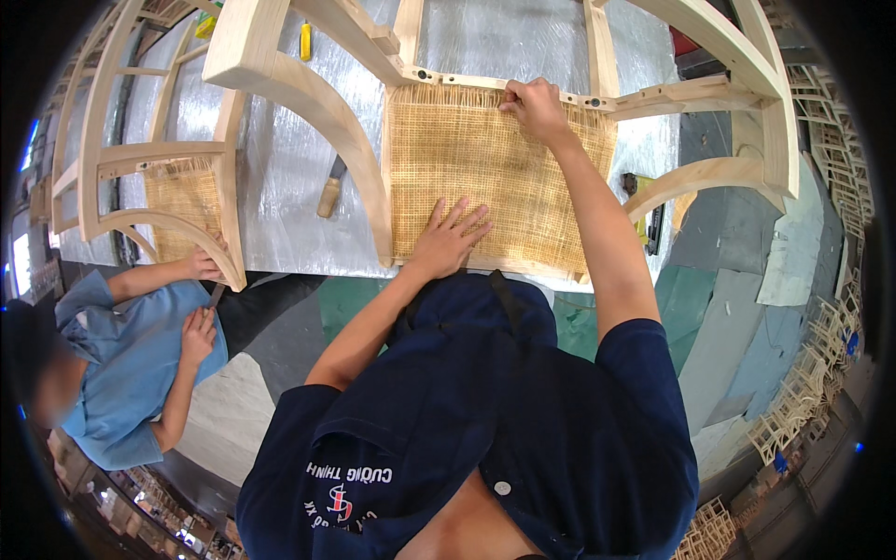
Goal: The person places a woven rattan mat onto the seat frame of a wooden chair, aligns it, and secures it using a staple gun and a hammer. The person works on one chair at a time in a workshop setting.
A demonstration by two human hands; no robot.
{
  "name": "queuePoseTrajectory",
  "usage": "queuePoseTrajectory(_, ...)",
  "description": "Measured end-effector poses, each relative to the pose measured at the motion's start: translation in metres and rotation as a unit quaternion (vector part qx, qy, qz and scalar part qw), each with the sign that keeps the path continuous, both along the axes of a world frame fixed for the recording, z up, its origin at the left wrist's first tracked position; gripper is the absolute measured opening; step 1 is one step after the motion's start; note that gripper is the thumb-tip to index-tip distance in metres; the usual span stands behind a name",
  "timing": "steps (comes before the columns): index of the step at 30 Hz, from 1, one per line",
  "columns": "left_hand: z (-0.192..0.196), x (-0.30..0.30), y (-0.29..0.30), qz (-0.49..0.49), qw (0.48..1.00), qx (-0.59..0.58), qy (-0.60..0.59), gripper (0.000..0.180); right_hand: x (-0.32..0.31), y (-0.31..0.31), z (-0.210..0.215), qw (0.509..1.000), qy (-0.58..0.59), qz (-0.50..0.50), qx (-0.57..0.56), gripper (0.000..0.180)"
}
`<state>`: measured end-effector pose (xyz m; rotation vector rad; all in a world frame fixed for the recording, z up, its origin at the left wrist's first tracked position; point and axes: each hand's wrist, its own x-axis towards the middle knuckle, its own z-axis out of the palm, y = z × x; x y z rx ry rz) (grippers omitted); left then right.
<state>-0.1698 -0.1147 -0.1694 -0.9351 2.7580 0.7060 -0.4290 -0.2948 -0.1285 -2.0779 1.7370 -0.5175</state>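
A light wooden chair frame lies on the table in front of me, with a woven cane panel in it. My left hand rests flat on the lower part of the weave, fingers spread. At the panel's far edge my right hand is closed, its fingers bent against the wooden rail where loose cane ends stick out. Whatever the right fingers pinch is too small or hidden to make out.
Left of the frame lies a tool with a wooden handle; farther off is a yellow-handled tool. A black stapler-like tool sits at the right. Leftward, a co-worker in a blue shirt handles another chair frame.
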Motion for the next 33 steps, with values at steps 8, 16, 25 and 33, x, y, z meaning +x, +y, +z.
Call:
queuePoseTrajectory(8, 0.001, 0.000, 0.000, 0.007, 0.999, -0.033, 0.021, 0.066, 0.005, 0.002, 0.003, 0.998, 0.029, -0.034, 0.035, 0.018)
queuePoseTrajectory(16, -0.001, 0.000, 0.000, 0.016, 0.999, -0.028, 0.032, 0.065, 0.020, 0.007, 0.039, 0.989, 0.064, -0.044, 0.124, 0.053)
queuePoseTrajectory(25, 0.001, -0.001, 0.000, 0.016, 0.998, -0.034, 0.042, 0.067, 0.023, 0.017, 0.033, 0.995, 0.020, 0.091, 0.028, 0.018)
queuePoseTrajectory(33, 0.004, -0.002, 0.000, 0.008, 1.000, 0.002, -0.004, 0.067, 0.020, 0.013, 0.041, 0.984, -0.093, 0.018, 0.151, 0.035)
